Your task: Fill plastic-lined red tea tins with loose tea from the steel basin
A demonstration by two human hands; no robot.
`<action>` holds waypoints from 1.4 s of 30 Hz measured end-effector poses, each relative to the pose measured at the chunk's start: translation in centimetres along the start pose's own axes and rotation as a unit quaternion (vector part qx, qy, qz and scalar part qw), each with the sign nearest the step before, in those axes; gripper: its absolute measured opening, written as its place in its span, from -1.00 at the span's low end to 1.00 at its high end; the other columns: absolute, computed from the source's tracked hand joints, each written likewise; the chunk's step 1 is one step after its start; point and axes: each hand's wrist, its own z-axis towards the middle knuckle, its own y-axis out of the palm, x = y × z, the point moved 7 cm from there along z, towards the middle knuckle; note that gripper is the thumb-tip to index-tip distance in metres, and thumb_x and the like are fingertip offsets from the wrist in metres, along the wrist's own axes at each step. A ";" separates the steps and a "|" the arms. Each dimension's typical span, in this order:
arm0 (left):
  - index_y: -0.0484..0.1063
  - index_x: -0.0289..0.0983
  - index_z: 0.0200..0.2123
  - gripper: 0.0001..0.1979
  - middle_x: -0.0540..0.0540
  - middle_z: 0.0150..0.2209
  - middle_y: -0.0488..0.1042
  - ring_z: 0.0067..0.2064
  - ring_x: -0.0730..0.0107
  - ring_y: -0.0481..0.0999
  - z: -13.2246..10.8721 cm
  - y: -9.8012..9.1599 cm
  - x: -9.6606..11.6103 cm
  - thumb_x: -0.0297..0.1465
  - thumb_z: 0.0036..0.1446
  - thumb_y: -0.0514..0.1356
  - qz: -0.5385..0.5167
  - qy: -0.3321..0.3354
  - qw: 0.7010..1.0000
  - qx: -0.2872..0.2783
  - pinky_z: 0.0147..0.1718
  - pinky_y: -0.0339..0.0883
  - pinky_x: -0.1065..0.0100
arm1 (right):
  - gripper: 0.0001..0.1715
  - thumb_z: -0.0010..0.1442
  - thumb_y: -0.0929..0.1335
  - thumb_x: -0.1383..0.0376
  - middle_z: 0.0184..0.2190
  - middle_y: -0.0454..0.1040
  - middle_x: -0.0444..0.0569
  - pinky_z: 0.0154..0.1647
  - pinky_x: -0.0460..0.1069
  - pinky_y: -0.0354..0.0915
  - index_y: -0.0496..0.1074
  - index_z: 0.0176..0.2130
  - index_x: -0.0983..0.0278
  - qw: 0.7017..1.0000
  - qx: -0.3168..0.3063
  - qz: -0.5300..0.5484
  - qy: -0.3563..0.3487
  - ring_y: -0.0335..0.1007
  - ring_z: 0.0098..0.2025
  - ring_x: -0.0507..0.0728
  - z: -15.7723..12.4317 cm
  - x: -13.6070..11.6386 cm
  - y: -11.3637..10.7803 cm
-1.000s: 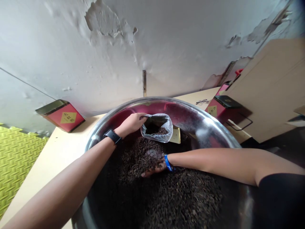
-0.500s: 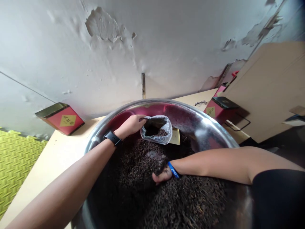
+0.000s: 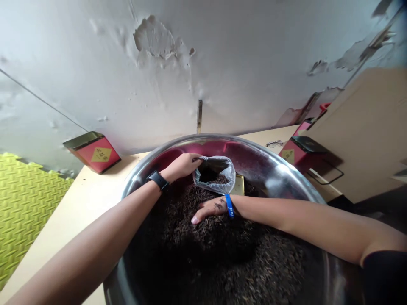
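Observation:
With its fingers pinched on the rim of a clear plastic bag (image 3: 229,180), my left hand (image 3: 182,166) keeps the mouth open. Some dark tea leaves lie inside the bag. A golden metal edge, perhaps of a tin (image 3: 238,185), shows beside the bag. Just below the bag, my right hand (image 3: 208,209) is down in the heap of loose dark tea leaves (image 3: 263,262). Its thumb shows and bits of leaf stick to its back, but the other fingers are hidden. All this lies within a large shiny metal basin (image 3: 282,169).
A red tin (image 3: 92,153) with a yellow label stands left on the pale table (image 3: 76,203). Another red tin (image 3: 299,152) and a pair of glasses (image 3: 274,143) are at the right. Behind is a peeling wall (image 3: 238,63); a yellow-green foam mat (image 3: 28,212) covers the floor at left.
My right hand has moved up through the tea leaves, closer to the bag. My left hand still grips the bag's rim. The whole view has shifted slightly.

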 end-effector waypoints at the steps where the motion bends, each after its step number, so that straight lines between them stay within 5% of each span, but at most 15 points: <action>1: 0.46 -0.27 -0.18 -0.65 -0.10 -0.23 0.51 -0.30 0.40 0.45 -0.1 -0.1 0.0 -0.27 0.15 -0.04 -0.003 0.001 1.000 0.001 -0.28 0.26 0.43 | -0.71 0.04 0.32 0.17 -0.48 0.46 -0.11 -0.30 -0.11 0.29 0.46 -0.41 0.38 0.999 -0.030 0.019 -0.002 0.39 -0.39 0.03 -0.3 -0.8 0.4; 4: 0.46 -0.26 -0.19 -0.66 -0.09 -0.24 0.51 -0.30 0.40 0.45 -0.3 -0.2 0.2 -0.27 0.16 -0.04 -0.009 0.004 1.000 0.000 -0.29 0.26 0.44 | -0.80 0.06 0.30 0.27 -0.45 0.43 -0.15 -0.23 -0.14 0.23 0.42 -0.36 0.38 0.996 -0.048 0.031 -0.073 0.34 -0.36 -0.02 -1.6 -4.4 -0.2; 10: 0.46 -0.28 -0.17 -0.66 -0.12 -0.25 0.52 -0.32 0.35 0.46 -0.6 -0.5 0.6 -0.28 0.15 -0.02 -0.003 0.036 0.999 -0.020 -0.34 0.25 0.42 | -0.69 0.06 0.30 0.18 -0.40 0.42 -0.08 -0.25 -0.08 0.22 0.41 -0.31 0.39 0.964 0.158 -0.126 -0.171 0.31 -0.32 0.03 -4.4 -9.0 -7.5; 13: 0.44 -0.29 -0.13 -0.65 -0.14 -0.23 0.52 -0.30 0.33 0.46 -0.4 -0.5 0.2 -0.27 0.13 0.00 -0.005 0.042 0.999 -0.016 -0.32 0.25 0.41 | -0.61 0.05 0.31 0.11 -0.29 0.43 -0.02 -0.19 -0.02 0.20 0.40 -0.21 0.35 0.885 0.313 -0.299 -0.171 0.32 -0.25 0.09 -5.5 -9.1 -10.5; 16: 0.45 -0.28 -0.17 -0.63 -0.14 -0.21 0.51 -0.26 0.32 0.46 0.0 -0.5 -1.0 -0.24 0.15 -0.04 -0.001 -0.004 1.000 0.004 -0.30 0.25 0.40 | -0.61 0.07 0.30 0.13 -0.17 0.41 0.07 -0.07 0.05 0.14 0.41 -0.18 0.34 0.791 0.348 -0.470 -0.178 0.28 -0.12 0.16 -6.0 -9.0 -10.1; 19: 0.45 -0.27 -0.19 -0.63 -0.13 -0.21 0.51 -0.27 0.33 0.46 0.2 -0.3 -1.2 -0.23 0.16 -0.06 0.000 -0.004 1.000 0.003 -0.30 0.26 0.40 | -0.68 0.17 0.22 0.22 -0.19 0.41 0.07 -0.07 0.02 0.12 0.41 -0.18 0.34 0.758 0.396 -0.478 -0.200 0.28 -0.13 0.13 -7.6 -9.8 -8.9; 22: 0.45 -0.26 -0.16 -0.63 -0.13 -0.19 0.50 -0.23 0.32 0.46 0.3 -0.2 -1.2 -0.23 0.15 -0.05 0.003 -0.006 1.000 0.009 -0.26 0.25 0.40 | -0.65 0.24 0.13 0.23 -0.34 0.44 -0.01 -0.23 -0.05 0.15 0.40 -0.25 0.33 0.784 0.397 -0.419 -0.226 0.31 -0.30 0.05 -8.1 -10.3 -6.0; 25: 0.43 -0.25 -0.12 -0.62 -0.13 -0.20 0.50 -0.24 0.31 0.46 0.2 -0.3 -1.3 -0.22 0.15 -0.04 0.006 -0.020 1.000 0.009 -0.27 0.25 0.40 | -0.61 0.24 0.13 0.14 -0.43 0.46 -0.06 -0.36 -0.09 0.16 0.42 -0.29 0.29 0.835 0.170 -0.460 -0.250 0.32 -0.41 0.02 -4.8 -8.0 0.4; 27: 0.43 -0.25 -0.11 -0.61 -0.13 -0.21 0.51 -0.26 0.31 0.46 0.2 -0.3 -1.3 -0.21 0.15 -0.04 0.006 -0.022 1.000 0.006 -0.29 0.25 0.40 | -0.67 0.19 0.21 0.14 -0.34 0.48 -0.02 -0.31 -0.07 0.20 0.44 -0.25 0.26 0.816 0.004 -0.522 -0.249 0.35 -0.32 0.07 -2.4 -4.7 3.9; 28: 0.44 -0.25 -0.11 -0.61 -0.13 -0.21 0.51 -0.26 0.31 0.46 0.2 -0.3 -1.2 -0.21 0.15 -0.04 0.006 -0.023 1.000 0.006 -0.29 0.25 0.40 | -0.68 0.17 0.23 0.16 -0.24 0.47 0.01 -0.23 -0.06 0.21 0.43 -0.19 0.27 0.812 -0.011 -0.529 -0.246 0.35 -0.22 0.10 -1.4 -3.3 4.3; 33: 0.43 -0.26 -0.10 -0.62 -0.13 -0.21 0.51 -0.25 0.32 0.46 0.1 -0.4 -1.0 -0.23 0.15 -0.04 0.004 -0.031 0.999 0.009 -0.27 0.24 0.40 | -0.31 0.18 0.19 0.04 0.23 -0.04 0.22 0.18 0.18 -0.10 0.13 0.17 0.39 0.855 0.204 -0.460 -0.125 -0.16 0.24 0.31 1.8 2.1 -1.8; 35: 0.44 -0.26 -0.11 -0.62 -0.12 -0.24 0.51 -0.27 0.32 0.46 0.1 -0.3 -0.8 -0.23 0.15 -0.03 0.005 -0.033 0.999 0.009 -0.31 0.25 0.41 | -0.16 0.15 0.18 -0.06 0.26 -0.20 0.26 0.20 0.25 -0.22 0.02 0.22 0.41 0.884 0.215 -0.407 -0.076 -0.37 0.28 0.35 2.3 3.7 -2.5; 38: 0.45 -0.27 -0.13 -0.62 -0.12 -0.29 0.52 -0.35 0.36 0.47 0.1 -0.2 -0.5 -0.24 0.15 -0.04 0.011 -0.034 0.999 0.016 -0.37 0.25 0.42 | -0.01 0.07 0.17 -0.17 0.26 -0.22 0.28 0.21 0.24 -0.25 -0.01 0.23 0.43 0.925 0.159 -0.335 -0.078 -0.44 0.29 0.35 2.8 4.0 0.2; 42: 0.43 -0.28 -0.12 -0.62 -0.10 -0.36 0.52 -0.43 0.40 0.45 0.1 -0.1 -0.3 -0.25 0.16 -0.06 0.007 -0.035 0.999 0.026 -0.42 0.25 0.44 | 0.20 -0.20 0.29 -0.27 0.17 0.05 0.26 0.15 0.16 0.00 0.06 0.19 0.41 0.943 0.086 -0.303 -0.108 -0.06 0.20 0.36 2.3 2.1 5.0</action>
